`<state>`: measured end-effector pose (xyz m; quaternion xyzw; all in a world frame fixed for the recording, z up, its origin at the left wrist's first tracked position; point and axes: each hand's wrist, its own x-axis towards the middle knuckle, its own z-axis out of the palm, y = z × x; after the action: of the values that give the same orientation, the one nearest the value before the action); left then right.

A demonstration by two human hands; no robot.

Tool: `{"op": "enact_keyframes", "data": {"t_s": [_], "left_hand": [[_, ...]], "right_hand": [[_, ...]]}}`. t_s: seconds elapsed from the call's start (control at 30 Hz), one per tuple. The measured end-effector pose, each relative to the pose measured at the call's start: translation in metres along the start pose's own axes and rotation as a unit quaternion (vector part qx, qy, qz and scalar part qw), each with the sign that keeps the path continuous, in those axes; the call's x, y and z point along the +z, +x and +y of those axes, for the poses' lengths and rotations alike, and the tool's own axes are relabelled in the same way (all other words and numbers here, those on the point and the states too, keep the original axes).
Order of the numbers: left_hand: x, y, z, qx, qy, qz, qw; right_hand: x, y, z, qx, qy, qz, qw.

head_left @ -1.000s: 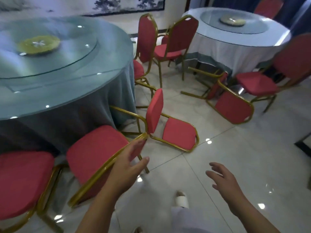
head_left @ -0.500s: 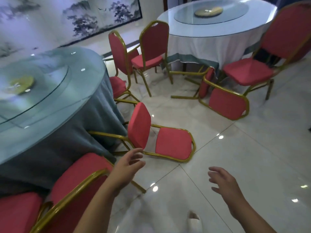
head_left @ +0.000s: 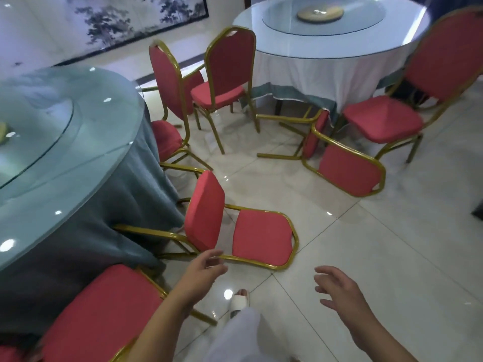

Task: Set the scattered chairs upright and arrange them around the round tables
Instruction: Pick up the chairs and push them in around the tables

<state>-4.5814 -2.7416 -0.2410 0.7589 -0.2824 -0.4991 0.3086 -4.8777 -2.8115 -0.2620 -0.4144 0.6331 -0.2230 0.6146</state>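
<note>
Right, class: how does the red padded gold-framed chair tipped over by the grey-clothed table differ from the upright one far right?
The tipped chair lies on its backrest; the upright chair stands on its legs. The tipped chair's seat stands vertical; the upright chair's is level. The tipped chair's legs point towards the grey-clothed table; the upright chair's point down. Both have red padding and gold frames.

Bare arms (head_left: 162, 317), white trousers (head_left: 235, 338), white slipper (head_left: 238, 302).

Both forearms are stretched forward. The left hand (head_left: 202, 274) is held out with fingers loosely spread. The right hand (head_left: 339, 291) is likewise held empty, fingers relaxed
</note>
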Motion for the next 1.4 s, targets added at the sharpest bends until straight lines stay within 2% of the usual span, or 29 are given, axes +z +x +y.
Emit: {"op": "enact_keyframes", "data": {"t_s": [0.17, 0.33, 0.57, 0.77, 0.9, 1.0, 1.2, 1.3, 1.4], "left_hand": [[-0.049, 0.086, 0.041, 0.0, -0.022, 0.0, 1.0], [-0.09, 0.166, 0.051, -0.065, -0.044, 0.017, 0.997], [-0.122, 0.244, 0.026, -0.165, -0.079, 0.047, 0.982], [-0.155, 0.266, 0.01, -0.245, -0.08, 0.072, 0.963], [-0.171, 0.293, 0.004, -0.266, -0.041, 0.123, 0.955], [-0.177, 0.329, 0.004, -0.243, -0.003, 0.142, 0.96], [-0.177, 0.458, -0.009, -0.213, 0.07, 0.048, 0.973], [-0.179, 0.515, -0.028, -0.225, 0.085, -0.002, 0.971], [-0.174, 0.559, -0.041, -0.224, 0.086, -0.052, 0.969]], "right_hand": [[0.038, 0.037, -0.05, 0.007, -0.01, 0.034, 0.999], [0.091, 0.067, -0.1, 0.014, -0.01, 0.047, 0.999], [0.157, 0.113, -0.128, 0.019, -0.069, -0.057, 0.996], [0.195, 0.174, -0.122, 0.057, -0.124, -0.153, 0.979], [0.23, 0.225, -0.12, 0.065, -0.144, -0.191, 0.969], [0.259, 0.256, -0.111, 0.084, -0.179, -0.19, 0.962], [0.325, 0.323, -0.063, 0.131, -0.215, -0.189, 0.949], [0.378, 0.358, -0.039, 0.162, -0.139, -0.183, 0.96], [0.435, 0.388, -0.02, 0.141, -0.089, -0.155, 0.974]]}}
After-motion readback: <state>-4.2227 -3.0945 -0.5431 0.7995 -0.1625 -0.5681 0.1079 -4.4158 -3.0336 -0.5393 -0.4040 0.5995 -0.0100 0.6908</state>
